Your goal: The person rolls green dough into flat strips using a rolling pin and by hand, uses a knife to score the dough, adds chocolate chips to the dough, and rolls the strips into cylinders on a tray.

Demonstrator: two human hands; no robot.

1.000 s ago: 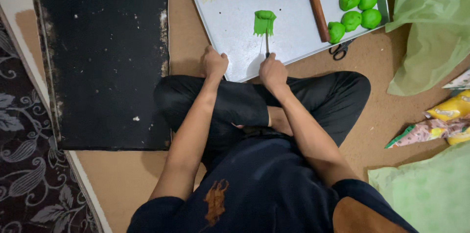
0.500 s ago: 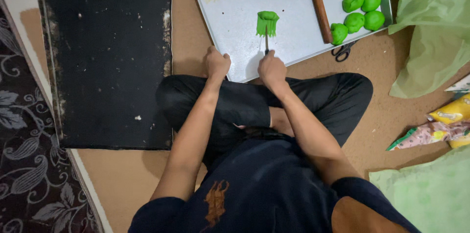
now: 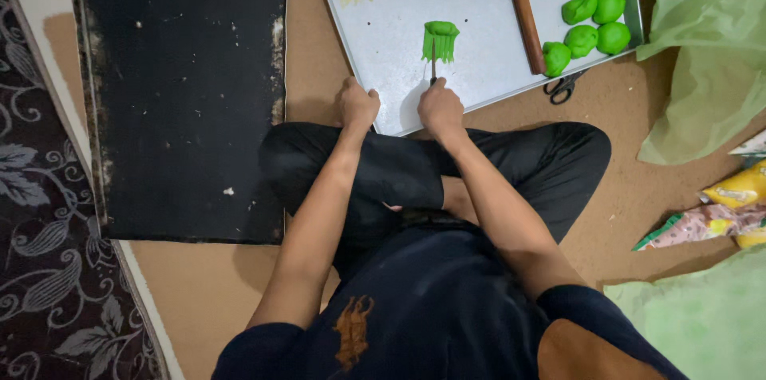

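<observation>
Slicing green dough on the tray, sitting cross-legged on the floor

Right hand [image 3: 440,106] grips a small knife [image 3: 433,69], its tip in the flattened green dough piece [image 3: 440,40] mid-tray. Left hand [image 3: 357,104] is closed into a fist, pinning the metal tray [image 3: 471,69] edge, probably so it doesn't slide.

A flat green dough piece [image 3: 440,40] lies on the grey tray [image 3: 471,69], its near edge cut into narrow strips like a fringe. A thin blade [image 3: 432,67], held in the right hand [image 3: 440,107], points upright into those strips. The left hand [image 3: 357,104] rests fisted on the tray's near edge.
</observation>
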